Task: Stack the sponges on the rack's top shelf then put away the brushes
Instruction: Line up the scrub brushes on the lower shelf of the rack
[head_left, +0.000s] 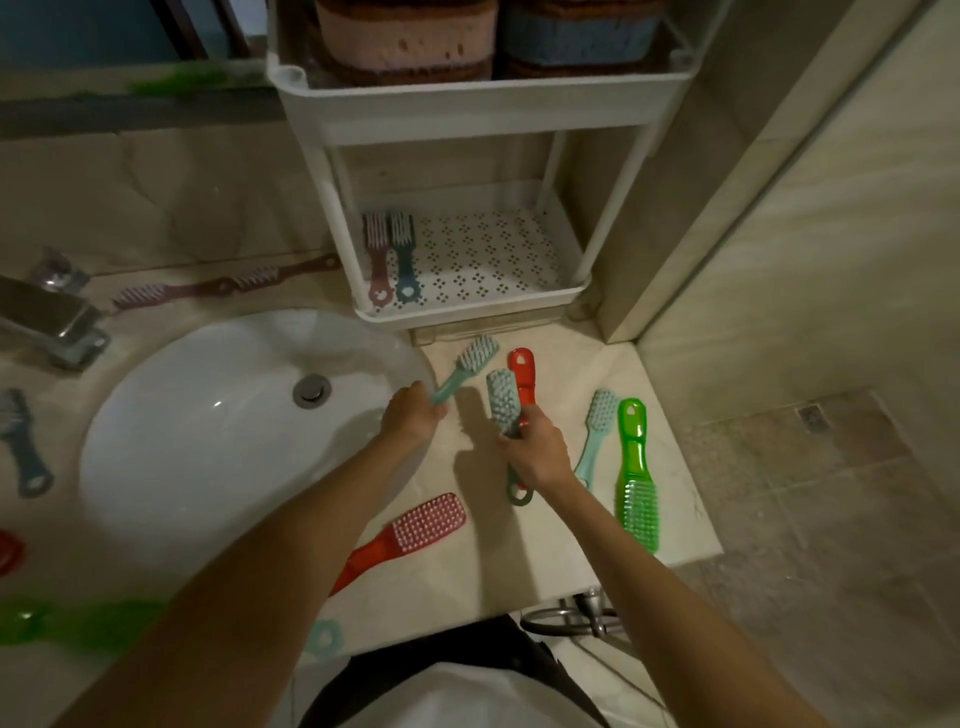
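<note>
Head view. My left hand (413, 415) pinches the handle of a teal brush (470, 364), its bristles aimed at the upper right. My right hand (535, 452) grips a grey brush (503, 400) upright. A red-handled brush (522, 371) stands just behind it; I cannot tell whether it is held too.

The rack's lower shelf (493, 260) lies straight up-frame of both hands. The left hand is nearer its two stored brushes (389, 254), which lie lengthwise with their handles toward me. The sponges (405, 41) sit stacked on the top shelf.

A red brush (410, 530), a pale brush (597, 431) and a green brush (636, 478) lie on the tabletop (493, 571). The sink (182, 441) is at left and the tiled floor (831, 519) at right.
</note>
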